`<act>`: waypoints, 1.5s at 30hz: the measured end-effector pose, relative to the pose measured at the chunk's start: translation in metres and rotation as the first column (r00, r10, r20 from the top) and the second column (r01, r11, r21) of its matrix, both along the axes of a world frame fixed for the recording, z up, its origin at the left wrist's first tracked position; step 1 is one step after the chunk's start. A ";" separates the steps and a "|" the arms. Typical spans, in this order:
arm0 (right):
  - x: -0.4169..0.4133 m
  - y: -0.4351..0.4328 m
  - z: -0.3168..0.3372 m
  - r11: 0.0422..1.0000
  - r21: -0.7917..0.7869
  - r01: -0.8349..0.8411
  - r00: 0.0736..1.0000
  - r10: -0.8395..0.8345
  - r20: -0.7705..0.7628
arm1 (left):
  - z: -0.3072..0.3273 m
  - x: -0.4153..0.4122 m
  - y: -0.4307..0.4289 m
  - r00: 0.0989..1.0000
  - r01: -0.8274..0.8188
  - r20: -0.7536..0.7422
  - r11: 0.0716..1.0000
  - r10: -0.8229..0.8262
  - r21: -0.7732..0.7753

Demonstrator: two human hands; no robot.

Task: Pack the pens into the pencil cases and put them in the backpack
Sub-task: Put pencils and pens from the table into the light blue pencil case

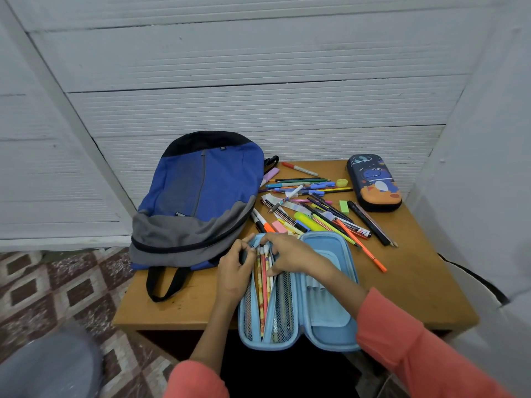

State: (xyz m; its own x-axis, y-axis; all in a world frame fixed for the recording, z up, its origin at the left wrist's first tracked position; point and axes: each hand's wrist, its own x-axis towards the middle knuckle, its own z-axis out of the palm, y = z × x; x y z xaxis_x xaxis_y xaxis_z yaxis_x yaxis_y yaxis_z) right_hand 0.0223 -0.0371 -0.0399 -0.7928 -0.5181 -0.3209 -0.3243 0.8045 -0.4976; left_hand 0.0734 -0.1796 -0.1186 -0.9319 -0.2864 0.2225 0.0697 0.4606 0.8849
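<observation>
A light blue pencil case [327, 285] lies open at the table's front edge, with several pencils [263, 282] in its left half behind a mesh pocket. My left hand [234, 271] pinches the top edge of that pocket. My right hand [290, 255] holds the tops of the pencils, fingers curled round them. A heap of loose pens and markers [313, 208] lies behind the case. A dark blue dinosaur pencil case [373, 182] sits zipped at the back right. The blue and grey backpack [198, 196] lies flat on the left, its zip shut.
The small wooden table [416, 282] stands against a white panelled wall. An orange fineliner [363, 248] lies right of the open case. Erasers, pink [279, 226] and green [343, 206], sit among the pens. Tiled floor shows to the left.
</observation>
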 end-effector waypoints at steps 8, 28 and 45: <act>0.000 -0.002 -0.001 0.998 -0.034 0.055 0.998 -0.055 0.000 | 0.002 0.001 0.001 1.000 -0.010 0.009 1.000 0.010 -0.002; 0.025 -0.012 0.006 0.998 -0.012 0.057 0.930 -0.057 -0.363 | 0.000 -0.001 0.000 1.000 -0.006 -0.022 1.000 0.006 -0.013; 0.026 -0.006 0.003 0.996 -0.001 0.084 0.947 -0.080 -0.312 | 0.005 0.002 0.002 1.000 -0.007 -0.029 1.000 0.007 0.004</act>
State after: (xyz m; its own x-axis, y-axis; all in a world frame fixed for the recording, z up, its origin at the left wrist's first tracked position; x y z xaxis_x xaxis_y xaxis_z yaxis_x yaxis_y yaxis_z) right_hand 0.0487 -0.0432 -0.0364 -0.8940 -0.4444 -0.0572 -0.3938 0.8402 -0.3727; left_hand 0.0758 -0.1778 -0.1141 -0.9231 -0.2939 0.2481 0.0921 0.4575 0.8844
